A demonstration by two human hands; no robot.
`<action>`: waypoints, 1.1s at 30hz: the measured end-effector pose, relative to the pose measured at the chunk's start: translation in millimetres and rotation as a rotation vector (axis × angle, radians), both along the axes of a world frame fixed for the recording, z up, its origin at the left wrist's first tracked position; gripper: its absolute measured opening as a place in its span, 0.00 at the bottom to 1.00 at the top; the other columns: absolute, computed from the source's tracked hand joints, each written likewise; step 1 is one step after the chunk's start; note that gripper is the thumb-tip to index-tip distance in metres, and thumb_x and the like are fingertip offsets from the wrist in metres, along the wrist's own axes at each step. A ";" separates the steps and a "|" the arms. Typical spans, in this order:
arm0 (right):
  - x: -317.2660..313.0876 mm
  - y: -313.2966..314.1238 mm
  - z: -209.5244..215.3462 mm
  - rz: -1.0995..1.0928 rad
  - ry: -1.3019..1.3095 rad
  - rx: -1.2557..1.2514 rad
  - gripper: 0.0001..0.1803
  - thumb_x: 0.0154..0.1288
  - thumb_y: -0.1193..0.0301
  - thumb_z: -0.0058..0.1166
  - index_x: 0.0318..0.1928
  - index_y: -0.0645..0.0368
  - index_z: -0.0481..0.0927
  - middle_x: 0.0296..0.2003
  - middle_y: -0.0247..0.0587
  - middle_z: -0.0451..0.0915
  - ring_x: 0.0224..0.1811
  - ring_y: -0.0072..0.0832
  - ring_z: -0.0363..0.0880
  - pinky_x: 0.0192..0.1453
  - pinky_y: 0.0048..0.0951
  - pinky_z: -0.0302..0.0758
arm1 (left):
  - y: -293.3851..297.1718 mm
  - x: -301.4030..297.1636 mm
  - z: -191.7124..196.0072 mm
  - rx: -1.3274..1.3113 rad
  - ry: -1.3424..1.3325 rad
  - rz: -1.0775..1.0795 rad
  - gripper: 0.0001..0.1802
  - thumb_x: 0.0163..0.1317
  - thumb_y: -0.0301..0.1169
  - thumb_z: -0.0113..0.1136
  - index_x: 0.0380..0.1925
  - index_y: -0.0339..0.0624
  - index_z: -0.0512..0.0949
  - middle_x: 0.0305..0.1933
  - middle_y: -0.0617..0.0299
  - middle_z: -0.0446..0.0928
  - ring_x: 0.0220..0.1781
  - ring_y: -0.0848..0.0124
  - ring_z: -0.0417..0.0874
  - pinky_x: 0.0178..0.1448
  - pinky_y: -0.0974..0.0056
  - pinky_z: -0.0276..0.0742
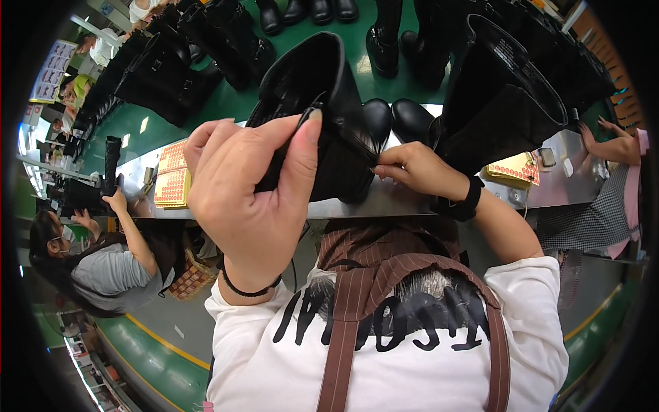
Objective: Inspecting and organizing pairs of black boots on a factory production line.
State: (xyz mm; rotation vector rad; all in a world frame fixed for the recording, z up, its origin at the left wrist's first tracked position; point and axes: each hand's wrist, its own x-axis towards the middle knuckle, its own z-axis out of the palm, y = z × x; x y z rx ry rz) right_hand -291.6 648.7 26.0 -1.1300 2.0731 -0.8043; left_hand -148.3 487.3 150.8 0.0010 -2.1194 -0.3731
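Observation:
A tall black boot (341, 172) stands over the metal worktop in front of me, its wide top opening tilted toward me. My left hand (250, 182) is closed, thumb and forefinger pinching the upper edge of this boot beside its side opening. Lower on the same boot, my right hand (427, 173) pinches at the line of the side zip; the small part between its fingertips is mostly hidden, and looks like the zip pull. A second tall black boot (484, 130) stands just to the right with its top open. Both rounded toes point away from me.
Stacks of yellow cards with red marks (171, 187) lie left and right on the metal worktop (384, 199). Many black boots (154, 75) stand on the green surface beyond. A co-worker (113, 264) at left holds a boot; another person's hands (604, 141) are at right.

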 end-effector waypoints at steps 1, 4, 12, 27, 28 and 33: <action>-1.4 1.5 -3.2 0.013 0.007 -0.083 0.10 0.63 0.66 0.59 0.34 0.62 0.81 0.31 0.45 0.79 0.34 0.38 0.80 0.39 0.33 0.74 | -1.8 1.3 1.2 0.028 -0.014 0.022 0.08 0.48 0.27 0.74 0.26 0.40 0.82 0.19 0.67 0.75 0.21 0.70 0.70 0.45 0.62 0.67; -0.9 10.7 13.8 -0.224 -0.009 -0.526 0.16 0.66 0.66 0.57 0.51 0.60 0.77 0.44 0.38 0.78 0.45 0.27 0.78 0.48 0.31 0.76 | -4.3 8.5 8.3 -0.024 -0.179 -0.149 0.13 0.39 0.28 0.75 0.28 0.38 0.84 0.20 0.69 0.68 0.28 0.72 0.71 0.67 0.53 0.62; 15.4 -22.5 65.7 -0.325 0.350 -0.744 0.36 0.57 0.61 0.67 0.62 0.58 0.66 0.45 0.50 0.78 0.43 0.38 0.81 0.44 0.34 0.77 | -11.6 28.3 31.1 -0.260 -0.463 -0.458 0.21 0.34 0.33 0.69 0.35 0.55 0.88 0.26 0.68 0.69 0.46 0.58 0.70 0.69 0.38 0.52; 4.7 -32.8 45.7 -0.296 -0.051 -0.926 0.18 0.74 0.61 0.49 0.51 0.63 0.79 0.41 0.40 0.83 0.44 0.26 0.79 0.50 0.27 0.75 | -32.3 60.6 23.2 -0.109 -0.466 -0.668 0.14 0.30 0.31 0.73 0.23 0.58 0.87 0.34 0.62 0.73 0.49 0.61 0.70 0.69 0.35 0.57; 4.2 -33.9 45.3 -0.332 -0.081 -0.939 0.18 0.73 0.62 0.50 0.52 0.63 0.79 0.41 0.40 0.83 0.44 0.26 0.79 0.50 0.27 0.75 | -30.9 54.6 23.2 -0.094 -0.345 -0.612 0.13 0.34 0.28 0.72 0.26 0.53 0.86 0.39 0.59 0.73 0.51 0.58 0.72 0.66 0.39 0.62; 5.1 -25.8 25.0 -0.316 0.093 -0.786 0.20 0.67 0.61 0.58 0.52 0.63 0.79 0.40 0.43 0.83 0.44 0.28 0.82 0.49 0.29 0.76 | -20.0 0.2 -12.1 -0.098 0.052 0.027 0.26 0.49 0.18 0.66 0.51 0.37 0.70 0.58 0.50 0.67 0.58 0.54 0.76 0.58 0.56 0.74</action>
